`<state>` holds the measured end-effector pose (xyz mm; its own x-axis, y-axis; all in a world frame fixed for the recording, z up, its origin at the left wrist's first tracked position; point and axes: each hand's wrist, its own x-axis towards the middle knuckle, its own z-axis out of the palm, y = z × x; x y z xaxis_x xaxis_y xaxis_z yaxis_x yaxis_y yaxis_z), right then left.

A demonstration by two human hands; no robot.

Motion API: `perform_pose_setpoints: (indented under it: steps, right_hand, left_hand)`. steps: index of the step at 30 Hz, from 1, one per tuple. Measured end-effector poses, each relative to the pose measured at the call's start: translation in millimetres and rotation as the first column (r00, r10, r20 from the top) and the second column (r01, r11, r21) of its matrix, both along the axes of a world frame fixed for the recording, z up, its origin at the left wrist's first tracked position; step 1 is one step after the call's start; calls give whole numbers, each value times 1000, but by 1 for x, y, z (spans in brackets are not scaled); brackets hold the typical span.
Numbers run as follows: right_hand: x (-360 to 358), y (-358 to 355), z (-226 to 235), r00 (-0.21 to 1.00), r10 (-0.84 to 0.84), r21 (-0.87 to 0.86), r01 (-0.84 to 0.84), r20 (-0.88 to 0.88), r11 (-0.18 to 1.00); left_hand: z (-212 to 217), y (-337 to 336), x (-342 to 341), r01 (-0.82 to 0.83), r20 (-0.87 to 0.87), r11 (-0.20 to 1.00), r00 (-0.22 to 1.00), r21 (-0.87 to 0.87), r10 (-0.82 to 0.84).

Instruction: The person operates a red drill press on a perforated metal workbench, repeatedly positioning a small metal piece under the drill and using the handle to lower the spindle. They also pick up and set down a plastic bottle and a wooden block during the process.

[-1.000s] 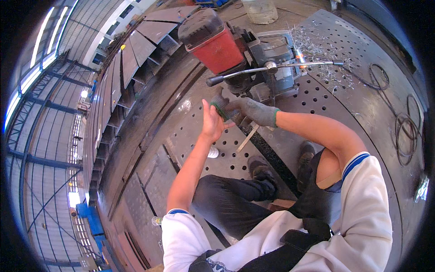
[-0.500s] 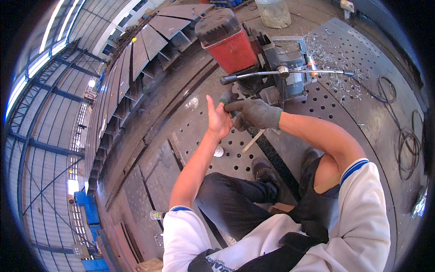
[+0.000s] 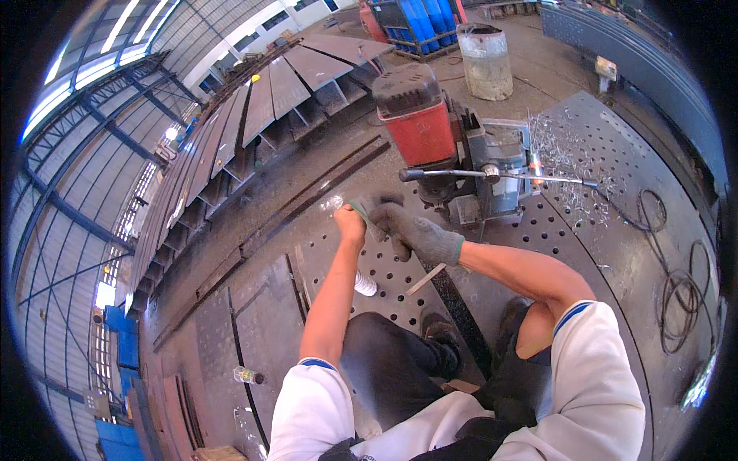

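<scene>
- Pulling a grey work glove point(image 3: 369, 219) onto or off the bare left hand point(image 3: 352, 224) appears to be the step in hand; the gloved right hand point(image 3: 419, 234) grips the loose glove's edge just in front of the red magnetic drill point(image 3: 430, 131).
- Right-hand fingers point(image 3: 388, 223) are curled narrow, pinching the glove fabric. Left-hand fingers are bunched together against the glove; whether they are inside it cannot be told.
- Progress, as a judgement: one hand is fully gloved, the other largely bare, so the gloving work sits roughly midway.
- The glove looks limp, dark grey with a greenish cuff, soiled; only a small strip shows.
- The drill stands upright on a perforated steel plate point(image 3: 538, 230), its long feed handle point(image 3: 500, 177) reaching right. Bright metal swarf point(image 3: 557, 150) lies just right of the drill.
- A pale stick point(image 3: 425, 279) lies on the plate, nearer the person than the drill.
- Black cable point(image 3: 680, 300) coils well to the right of the drill; steel beams point(image 3: 254, 115) are stacked to its left; a grey drum point(image 3: 484, 58) stands behind it.
</scene>
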<state>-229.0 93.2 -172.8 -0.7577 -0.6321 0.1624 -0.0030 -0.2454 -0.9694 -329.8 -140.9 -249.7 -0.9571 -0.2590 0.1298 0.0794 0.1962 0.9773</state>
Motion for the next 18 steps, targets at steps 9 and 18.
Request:
perform_pose_setpoints:
  steps: [9, 18]
  right_hand:
    - [-39, 10, 18, 945, -74, 85, 106, -319, 991]
    - [-15, 41, 48, 960, -222, 36, 232, -172, 972]
  left_hand:
    - [147, 89, 29, 350, -88, 487, 872, 800, -482]
    - [156, 123, 50, 698, -496, 422, 712, 579, -497]
